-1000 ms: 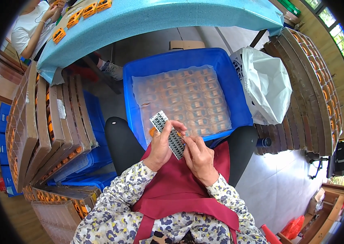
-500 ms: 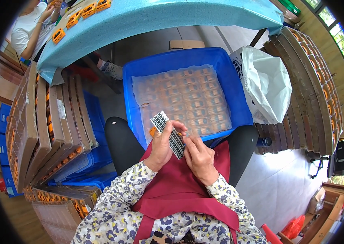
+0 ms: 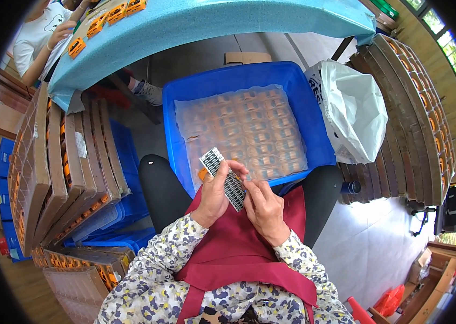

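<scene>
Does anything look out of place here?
Nothing major. A small white speck on the black trousers' left knee stands out by contrast, and the translucent sheet in the blue bin has wavy edges.

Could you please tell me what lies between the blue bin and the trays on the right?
In the head view, a white bag lies between the blue bin and the trays.

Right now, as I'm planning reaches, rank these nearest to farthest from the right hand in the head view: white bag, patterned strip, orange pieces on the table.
1. Patterned strip, just left
2. White bag, ahead and right
3. Orange pieces, far ahead, left
</scene>
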`<act>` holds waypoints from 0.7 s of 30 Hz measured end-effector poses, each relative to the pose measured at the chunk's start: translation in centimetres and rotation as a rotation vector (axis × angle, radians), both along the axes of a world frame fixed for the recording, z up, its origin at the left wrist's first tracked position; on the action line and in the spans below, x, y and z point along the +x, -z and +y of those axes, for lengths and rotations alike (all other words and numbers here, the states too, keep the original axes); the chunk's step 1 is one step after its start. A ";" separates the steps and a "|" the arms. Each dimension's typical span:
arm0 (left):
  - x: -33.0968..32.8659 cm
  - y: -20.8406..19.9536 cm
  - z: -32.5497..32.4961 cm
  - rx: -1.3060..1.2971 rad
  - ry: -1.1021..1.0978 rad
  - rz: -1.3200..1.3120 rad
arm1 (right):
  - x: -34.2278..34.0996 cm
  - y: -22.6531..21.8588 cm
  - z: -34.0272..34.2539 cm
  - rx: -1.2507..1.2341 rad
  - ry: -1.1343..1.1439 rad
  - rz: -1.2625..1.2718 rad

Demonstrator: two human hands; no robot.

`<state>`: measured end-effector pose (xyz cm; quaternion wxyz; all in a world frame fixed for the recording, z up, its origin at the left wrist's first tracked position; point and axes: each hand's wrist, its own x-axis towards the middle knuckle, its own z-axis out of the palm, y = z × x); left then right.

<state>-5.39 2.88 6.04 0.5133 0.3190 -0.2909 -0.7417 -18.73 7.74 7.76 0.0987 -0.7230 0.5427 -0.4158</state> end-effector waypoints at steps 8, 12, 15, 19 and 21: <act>0.0 0.0 0.1 -0.012 0.005 -0.023 | -0.1 0.0 0.1 0.018 -0.012 0.009; 0.0 -0.1 0.0 -0.012 0.004 -0.008 | -0.2 0.1 0.1 -0.005 -0.016 0.058; 0.0 -0.1 0.1 0.000 -0.004 -0.001 | -0.2 0.0 0.1 -0.036 -0.026 0.110; 0.1 0.1 0.0 0.024 0.004 0.013 | -0.2 0.1 0.0 -0.083 -0.033 0.160; 0.1 0.1 0.0 0.024 0.004 0.015 | -0.2 0.2 0.0 -0.082 -0.034 0.170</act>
